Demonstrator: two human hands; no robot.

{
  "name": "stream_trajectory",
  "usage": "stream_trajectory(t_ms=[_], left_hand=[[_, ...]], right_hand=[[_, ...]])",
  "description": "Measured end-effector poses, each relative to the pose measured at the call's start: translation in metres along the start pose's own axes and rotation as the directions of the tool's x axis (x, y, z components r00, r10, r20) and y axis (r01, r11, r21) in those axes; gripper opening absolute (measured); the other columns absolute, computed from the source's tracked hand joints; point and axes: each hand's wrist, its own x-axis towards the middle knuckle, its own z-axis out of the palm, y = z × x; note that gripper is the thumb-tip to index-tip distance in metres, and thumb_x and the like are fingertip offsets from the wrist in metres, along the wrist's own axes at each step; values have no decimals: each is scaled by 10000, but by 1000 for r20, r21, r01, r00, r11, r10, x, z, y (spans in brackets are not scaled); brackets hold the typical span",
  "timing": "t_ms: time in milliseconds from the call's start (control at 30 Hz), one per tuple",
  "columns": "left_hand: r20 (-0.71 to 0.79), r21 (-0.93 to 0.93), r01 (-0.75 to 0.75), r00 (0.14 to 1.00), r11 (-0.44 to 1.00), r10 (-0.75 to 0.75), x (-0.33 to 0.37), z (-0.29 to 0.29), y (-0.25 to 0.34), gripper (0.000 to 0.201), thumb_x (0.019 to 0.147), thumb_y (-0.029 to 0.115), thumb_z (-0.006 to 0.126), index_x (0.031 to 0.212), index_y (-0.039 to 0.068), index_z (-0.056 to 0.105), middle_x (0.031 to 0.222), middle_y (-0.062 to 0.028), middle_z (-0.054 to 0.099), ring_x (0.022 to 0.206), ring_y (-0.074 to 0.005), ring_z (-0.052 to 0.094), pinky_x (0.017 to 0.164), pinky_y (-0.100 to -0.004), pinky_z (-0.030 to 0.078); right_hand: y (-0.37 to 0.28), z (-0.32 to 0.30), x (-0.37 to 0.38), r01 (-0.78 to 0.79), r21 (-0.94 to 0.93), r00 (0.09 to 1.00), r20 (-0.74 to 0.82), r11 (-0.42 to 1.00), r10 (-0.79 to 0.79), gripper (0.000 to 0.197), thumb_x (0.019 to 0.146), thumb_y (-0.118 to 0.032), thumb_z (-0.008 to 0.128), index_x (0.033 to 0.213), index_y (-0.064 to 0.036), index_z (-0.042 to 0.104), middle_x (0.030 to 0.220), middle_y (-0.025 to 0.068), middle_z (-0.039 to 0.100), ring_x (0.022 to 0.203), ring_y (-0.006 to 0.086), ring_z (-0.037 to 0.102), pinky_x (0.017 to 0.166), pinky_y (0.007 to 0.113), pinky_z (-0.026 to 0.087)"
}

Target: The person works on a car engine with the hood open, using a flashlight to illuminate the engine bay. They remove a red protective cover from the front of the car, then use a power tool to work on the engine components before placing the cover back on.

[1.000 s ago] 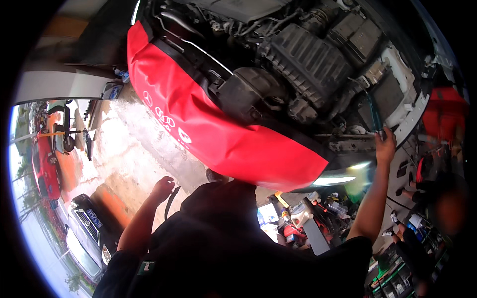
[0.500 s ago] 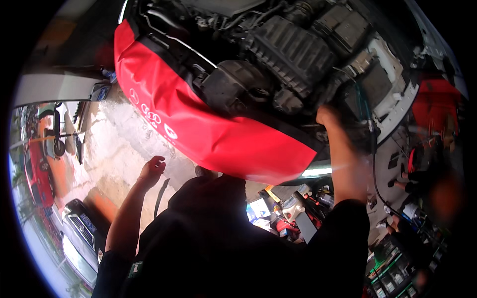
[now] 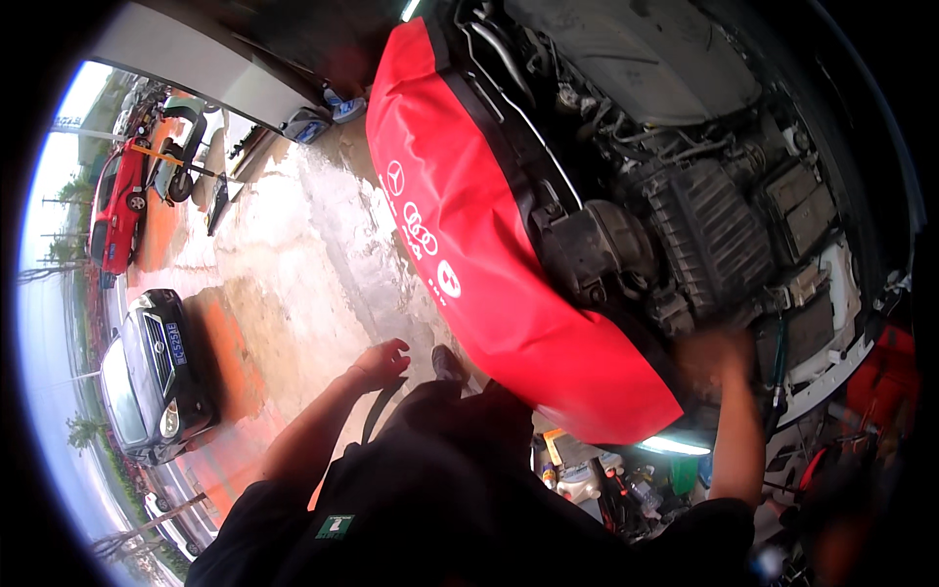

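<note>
My left hand (image 3: 383, 362) hangs over the floor to the left of the car front, fingers loosely bent, with nothing in it. On the right, my right hand (image 3: 712, 360) is smeared by motion at the near edge of the engine bay, so its fingers cannot be made out. Close to it are the red fender cover (image 3: 489, 264) draped over the car's front and the ribbed black air filter box (image 3: 712, 235). A black air duct (image 3: 602, 245) lies between cover and box. Beyond them is a grey engine cover (image 3: 636, 59).
Bottles and tools (image 3: 606, 489) crowd the space below the cover's near end. A dark hose (image 3: 780, 362) runs down beside the headlamp area. Outside at left stand a dark car (image 3: 156, 372), a red car (image 3: 119, 205) and a scooter (image 3: 181, 157). My shoe (image 3: 448, 364) shows on the concrete.
The view has swung left, so the engine bay and cover sit further right and more of the outside shows. My right hand has become blurred; my left hand still hangs free.
</note>
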Motion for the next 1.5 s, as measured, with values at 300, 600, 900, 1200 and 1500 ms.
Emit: stream_trajectory(t_ms=[300,600,900,1200,1500], left_hand=[[-146,47,-266,952,963,270,29,-61,84,378,905,252,631,1230,61,604,980,-137,702,933,-303,683,839,-393,530],[-417,333,-328,790,884,450,218,-132,302,457,899,321,619,1278,68,580,1225,-176,619,1090,-369,632,899,-448,530],[-364,247,-367,822,897,437,327,-125,349,209,840,97,599,1004,17,701,1055,-190,705,966,-327,706,776,-416,587],[-198,-417,-847,438,329,877,198,-253,230,156,907,184,677,949,50,609,897,-136,629,809,-332,643,674,-410,515],[0,-594,-796,140,113,990,100,-365,171,127,863,121,697,896,41,604,783,-125,622,721,-322,644,623,-385,505]], right_hand=[[-10,34,-106,330,933,913,-355,147,204,433,878,-125,594,1301,-41,560,941,93,642,673,211,619,637,367,551],[-72,52,-307,440,833,821,-524,334,226,330,851,-92,571,1166,-28,646,993,109,630,878,215,622,704,347,514],[-162,119,-369,319,769,781,-545,554,307,295,912,-256,654,1058,-4,704,1046,136,685,900,263,664,671,413,564],[-378,-100,-403,471,871,683,-461,141,566,306,928,-190,611,1092,59,680,1077,190,663,910,276,677,569,346,577],[-570,-175,-373,676,735,708,-666,48,236,117,936,-57,563,1003,28,606,863,62,633,754,131,623,659,250,488]])
